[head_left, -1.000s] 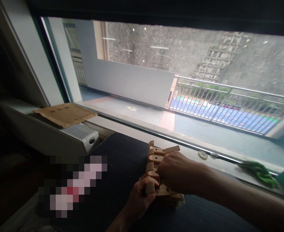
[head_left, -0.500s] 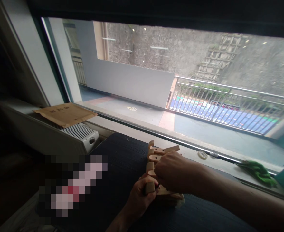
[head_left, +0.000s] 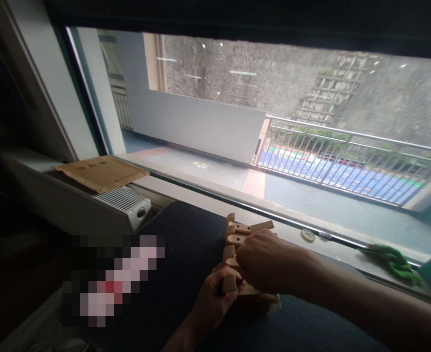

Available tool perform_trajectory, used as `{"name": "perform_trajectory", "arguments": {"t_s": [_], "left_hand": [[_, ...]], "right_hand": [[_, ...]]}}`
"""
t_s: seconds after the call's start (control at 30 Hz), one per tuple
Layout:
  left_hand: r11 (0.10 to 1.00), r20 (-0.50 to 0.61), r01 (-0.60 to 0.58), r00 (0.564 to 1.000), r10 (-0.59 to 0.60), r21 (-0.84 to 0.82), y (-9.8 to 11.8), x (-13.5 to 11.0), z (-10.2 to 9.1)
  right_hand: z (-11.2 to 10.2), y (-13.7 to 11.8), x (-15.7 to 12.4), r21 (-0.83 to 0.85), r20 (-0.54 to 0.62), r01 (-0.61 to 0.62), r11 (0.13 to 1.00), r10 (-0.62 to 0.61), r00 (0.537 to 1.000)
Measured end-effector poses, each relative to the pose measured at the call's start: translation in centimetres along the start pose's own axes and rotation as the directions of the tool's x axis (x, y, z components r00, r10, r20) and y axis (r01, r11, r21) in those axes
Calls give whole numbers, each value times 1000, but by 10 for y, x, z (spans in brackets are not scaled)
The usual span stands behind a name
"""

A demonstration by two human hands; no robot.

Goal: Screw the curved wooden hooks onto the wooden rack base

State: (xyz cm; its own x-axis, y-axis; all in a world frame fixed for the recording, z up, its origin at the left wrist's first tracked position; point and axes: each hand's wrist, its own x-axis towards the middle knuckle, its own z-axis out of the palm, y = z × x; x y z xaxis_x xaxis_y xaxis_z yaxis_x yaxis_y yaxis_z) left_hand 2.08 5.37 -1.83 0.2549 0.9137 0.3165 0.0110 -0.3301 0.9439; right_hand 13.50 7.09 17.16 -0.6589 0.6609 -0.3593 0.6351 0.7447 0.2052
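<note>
Several light wooden pieces (head_left: 236,239) with rounded ends and dark holes are lined up near the far right part of a dark table (head_left: 189,234). At the near end of the row, my left hand (head_left: 213,296) is closed around a wooden piece with a blunt, squarish end (head_left: 229,282). My right hand (head_left: 257,259) makes a fist right over the row, touching or just above it. Whatever it grips is hidden by the fingers. A small dark and reddish bit shows between the two hands, too small to name.
Beyond the table runs a window sill with a roll of tape (head_left: 308,235) and a green cloth (head_left: 393,261). To the left, a brown envelope (head_left: 103,172) lies on a white vented unit (head_left: 127,201). A pixelated patch covers the table's left side.
Both hands stay at the wooden pieces in almost the same pose. The whole view has shifted very slightly.
</note>
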Motion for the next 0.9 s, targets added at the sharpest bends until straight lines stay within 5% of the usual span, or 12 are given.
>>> {"name": "perform_trajectory", "arguments": {"t_s": [0.23, 0.6, 0.9], "left_hand": [[1000, 10, -4, 1000, 4, 16, 0, 0, -1], [1000, 20, -19, 1000, 18, 17, -6, -1, -1], [999, 16, -13, 1000, 13, 29, -3, 0, 0]], "right_hand": [[-13, 3, -5, 2, 44, 25, 1000, -25, 999], [-8, 6, -9, 0, -3, -32, 999, 32, 999], [-3, -1, 0, -44, 73, -1, 999, 4, 997]]}}
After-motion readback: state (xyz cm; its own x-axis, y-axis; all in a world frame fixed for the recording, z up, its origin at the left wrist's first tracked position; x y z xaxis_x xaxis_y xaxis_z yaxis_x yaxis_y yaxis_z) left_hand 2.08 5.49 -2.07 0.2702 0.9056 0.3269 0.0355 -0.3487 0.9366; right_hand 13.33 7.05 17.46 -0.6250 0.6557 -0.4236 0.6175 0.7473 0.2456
